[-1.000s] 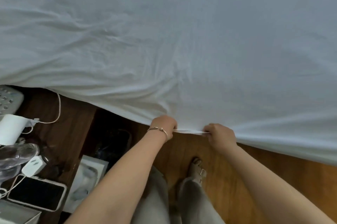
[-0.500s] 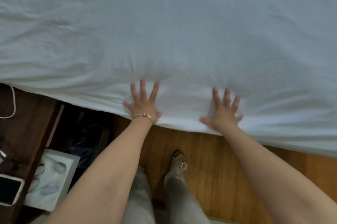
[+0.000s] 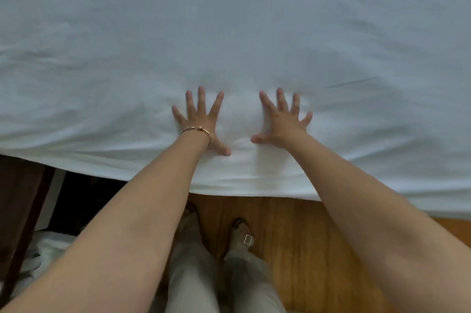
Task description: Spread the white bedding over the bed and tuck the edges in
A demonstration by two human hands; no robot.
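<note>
Now both hands lie flat and spread on the white bedding (image 3: 229,32), further in from the bed edge (image 3: 254,191) than before: left hand (image 3: 201,119), right hand (image 3: 281,121). Tucking has given way to smoothing.

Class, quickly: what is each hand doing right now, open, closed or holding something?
Left hand: open, fingers spread, pressing flat on the white bedding.
Right hand: open, fingers spread, pressing flat on the bedding too.
</note>
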